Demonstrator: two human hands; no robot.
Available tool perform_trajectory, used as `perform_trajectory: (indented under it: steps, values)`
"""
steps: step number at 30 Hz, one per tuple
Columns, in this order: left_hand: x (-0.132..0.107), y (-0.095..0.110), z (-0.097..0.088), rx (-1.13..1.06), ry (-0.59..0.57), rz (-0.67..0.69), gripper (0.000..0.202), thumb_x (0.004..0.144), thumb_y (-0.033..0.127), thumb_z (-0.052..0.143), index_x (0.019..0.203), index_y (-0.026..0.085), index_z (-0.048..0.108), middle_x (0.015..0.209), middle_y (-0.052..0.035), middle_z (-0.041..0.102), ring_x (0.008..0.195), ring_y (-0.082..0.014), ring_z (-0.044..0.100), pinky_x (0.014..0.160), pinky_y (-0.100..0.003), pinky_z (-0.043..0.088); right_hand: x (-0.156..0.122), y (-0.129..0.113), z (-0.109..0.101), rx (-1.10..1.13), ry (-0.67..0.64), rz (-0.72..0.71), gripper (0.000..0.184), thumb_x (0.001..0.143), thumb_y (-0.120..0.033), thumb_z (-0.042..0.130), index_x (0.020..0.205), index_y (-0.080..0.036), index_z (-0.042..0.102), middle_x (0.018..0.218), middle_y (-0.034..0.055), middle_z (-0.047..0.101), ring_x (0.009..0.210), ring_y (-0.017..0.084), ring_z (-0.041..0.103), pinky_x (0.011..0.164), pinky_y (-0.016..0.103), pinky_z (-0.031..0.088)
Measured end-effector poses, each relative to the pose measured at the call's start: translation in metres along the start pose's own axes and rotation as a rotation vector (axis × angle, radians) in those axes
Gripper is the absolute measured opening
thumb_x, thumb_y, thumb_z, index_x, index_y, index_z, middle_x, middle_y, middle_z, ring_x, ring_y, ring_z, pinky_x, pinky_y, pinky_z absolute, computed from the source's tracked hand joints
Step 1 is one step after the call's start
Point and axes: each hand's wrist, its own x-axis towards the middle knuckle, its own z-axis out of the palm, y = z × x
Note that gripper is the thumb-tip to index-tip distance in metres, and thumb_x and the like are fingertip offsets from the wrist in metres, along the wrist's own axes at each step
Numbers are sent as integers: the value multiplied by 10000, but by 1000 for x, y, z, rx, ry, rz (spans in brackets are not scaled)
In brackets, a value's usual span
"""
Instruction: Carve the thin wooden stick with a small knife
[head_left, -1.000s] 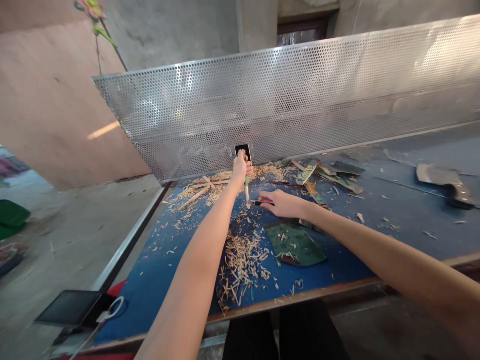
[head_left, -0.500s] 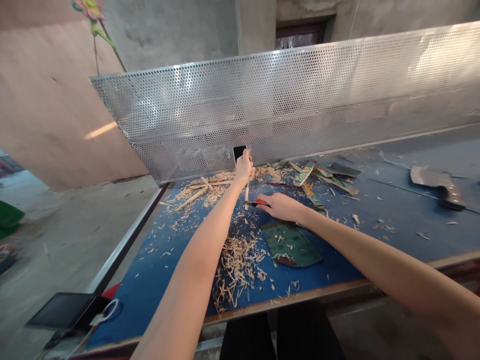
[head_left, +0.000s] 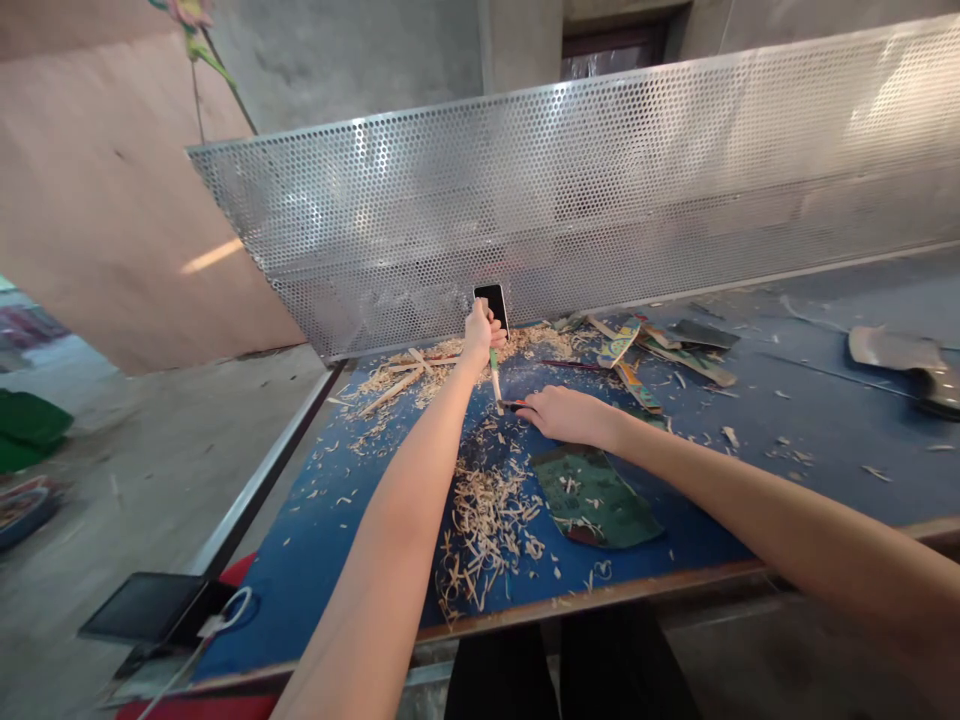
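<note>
Left hand (head_left: 481, 330), bare; right hand (head_left: 559, 412), bare; two forearms (head_left: 409, 510), slender, uncovered; legwear (head_left: 501, 675), dark black, plain, covers both legs.

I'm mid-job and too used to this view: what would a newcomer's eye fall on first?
Probably the long, silvery perforated metal panel standing along the back of the blue tabletop. Next, near the middle, the bare left hand grips a thin pale-and-green stick, and the bare right hand holds a small red-and-black tool at its near end. Toward the front edge, pale curled shavings lie heaped left of a dark green sheet.
</note>
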Motion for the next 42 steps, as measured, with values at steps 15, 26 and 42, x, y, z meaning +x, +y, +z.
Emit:
perform_trajectory:
  steps: [15,26,42]
  values:
    - [8,-3,-14,215,433,108,439,1147,462,481,779,271,338,570,76,237,416,-100,262,434,-243,171,-12,-9,-17,-70,-32,-6,490,1198,-430,416,1316,-125,780,1208,196,829,1122,348,807,885,378,575]
    - [17,-15,-16,377,413,174,527,1081,717,538,823,265,456,557,72,309,413,-127,355,455,-272,270,-2,-3,-2,-72,41,-37,489,1197,-461,418,1305,-151,779,1158,190,832,1063,309,812,882,369,566]
    - [26,-13,-53,451,609,173,443,1102,638,559,875,259,533,523,46,397,391,-182,440,479,-305,265,-19,-26,-13,-26,-88,86,474,1176,-411,440,1187,-127,820,1069,237,833,1020,382,832,789,406,601]
